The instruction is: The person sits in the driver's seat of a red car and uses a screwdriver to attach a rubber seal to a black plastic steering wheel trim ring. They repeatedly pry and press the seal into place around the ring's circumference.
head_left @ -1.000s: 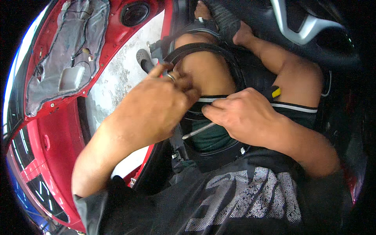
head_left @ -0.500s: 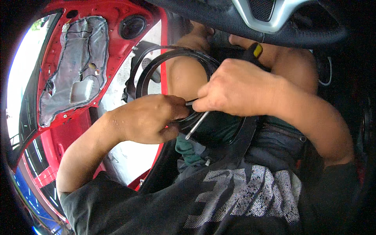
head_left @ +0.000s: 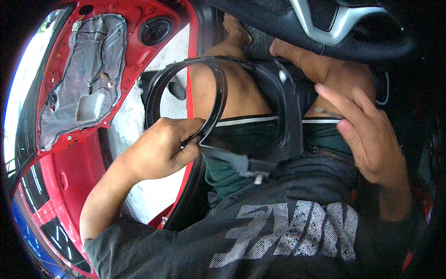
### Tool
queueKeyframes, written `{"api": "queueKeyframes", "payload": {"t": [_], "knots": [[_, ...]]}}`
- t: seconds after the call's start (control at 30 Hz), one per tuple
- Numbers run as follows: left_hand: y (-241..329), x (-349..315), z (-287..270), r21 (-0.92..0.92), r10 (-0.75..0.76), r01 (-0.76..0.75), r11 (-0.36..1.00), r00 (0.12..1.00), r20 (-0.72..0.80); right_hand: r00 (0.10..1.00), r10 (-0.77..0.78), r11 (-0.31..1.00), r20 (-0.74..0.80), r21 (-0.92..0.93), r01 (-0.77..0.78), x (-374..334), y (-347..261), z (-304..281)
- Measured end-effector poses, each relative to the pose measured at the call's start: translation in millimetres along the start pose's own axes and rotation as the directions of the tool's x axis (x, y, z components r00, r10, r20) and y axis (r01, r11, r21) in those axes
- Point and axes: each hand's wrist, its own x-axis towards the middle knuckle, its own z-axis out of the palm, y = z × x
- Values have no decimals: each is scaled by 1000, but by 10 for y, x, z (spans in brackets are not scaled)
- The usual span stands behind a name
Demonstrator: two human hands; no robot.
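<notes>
My left hand (head_left: 162, 149) grips the lower rim of a black plastic trim frame (head_left: 219, 88), thumb and fingers pinched on its edge. The frame has a large round opening at its left end. Its slightly blurred right part (head_left: 290, 107) spans my lap. My right hand (head_left: 364, 123) is raised to the right of the frame, apart from it, with index finger and thumb spread. A small pale smear shows by its fingers; I cannot make out what it is. No screwdriver is visible now.
A steering wheel (head_left: 320, 46) hangs over my legs at the top. To the left, the red car door (head_left: 134, 60) stands open without its inner panel, showing a clear plastic sheet (head_left: 83, 60), wiring and a round speaker (head_left: 155, 31). A sandal (head_left: 177, 90) lies on the ground outside.
My right hand has let go of the frame and moved right; the screwdriver it held is out of sight. The frame has turned and spread flatter across my lap, still in my left hand.
</notes>
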Motion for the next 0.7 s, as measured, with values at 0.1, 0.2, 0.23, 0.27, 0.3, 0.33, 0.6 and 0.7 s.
{"api": "queueKeyframes", "payload": {"t": [0.1,0.2,0.23,0.27,0.3,0.33,0.6,0.7], "knots": [[158,-2,367,-184,-89,54,981,977,-192,974,34,993,-226,-101,-58,-376,404,441],[426,117,723,-220,-71,10,975,960,-271,946,-3,961,-325,-263,-87,-496,617,669],[454,158,787,-174,-43,-14,985,948,-317,940,-69,930,-334,-362,-60,-457,629,641],[451,167,836,-201,-74,0,980,930,-360,932,-135,889,-336,-457,-36,-430,653,625],[436,185,837,-212,-97,11,977,912,-399,926,-54,901,-373,-417,-116,-406,715,692],[436,190,832,-224,-120,21,974,891,-438,912,-69,909,-404,-401,-109,-437,711,704],[104,-520,-24,-476,-108,-34,879,957,-268,895,-291,921,-337,-353,167,-1132,803,955],[120,-684,-232,-858,-196,-73,509,960,-198,901,-285,920,-328,-358,160,-1130,787,1030]]}}
